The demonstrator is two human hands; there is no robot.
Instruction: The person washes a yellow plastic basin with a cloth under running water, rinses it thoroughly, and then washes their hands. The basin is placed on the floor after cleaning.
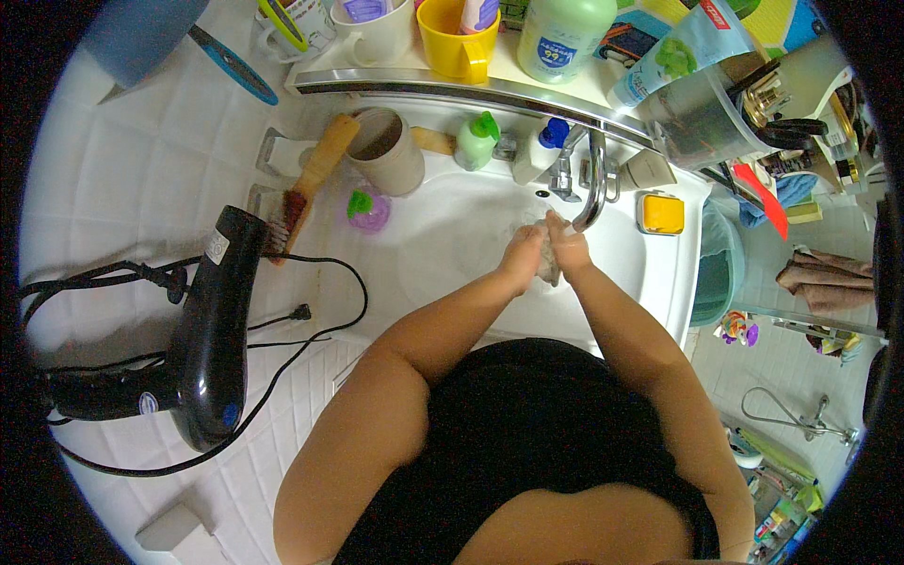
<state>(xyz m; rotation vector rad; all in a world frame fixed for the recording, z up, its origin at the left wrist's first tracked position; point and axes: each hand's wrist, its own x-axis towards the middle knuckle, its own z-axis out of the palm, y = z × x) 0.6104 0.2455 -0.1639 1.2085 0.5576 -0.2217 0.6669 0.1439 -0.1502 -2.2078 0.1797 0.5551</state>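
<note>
Over the white washbasin (452,240), my left hand (521,254) and my right hand (569,248) come together just below the mouth of a chrome tap (598,180). A small greyish, wet-looking item (547,265) is squeezed between them and hangs slightly below the palms. It may be a cloth; blur and the fingers hide its exact form. The right hand lies closest to the spout, and water seems to wet both hands. Behind the tap stand a white pump bottle with a blue top (540,152) and a green pump bottle (477,143).
An orange soap bar in a dish (661,214) sits on the right rim. Along the left are a beige cup (388,159), a wooden-handled brush (318,176), a purple container (369,210) and a corded black hair dryer (219,332). A shelf above bears a yellow mug (452,42).
</note>
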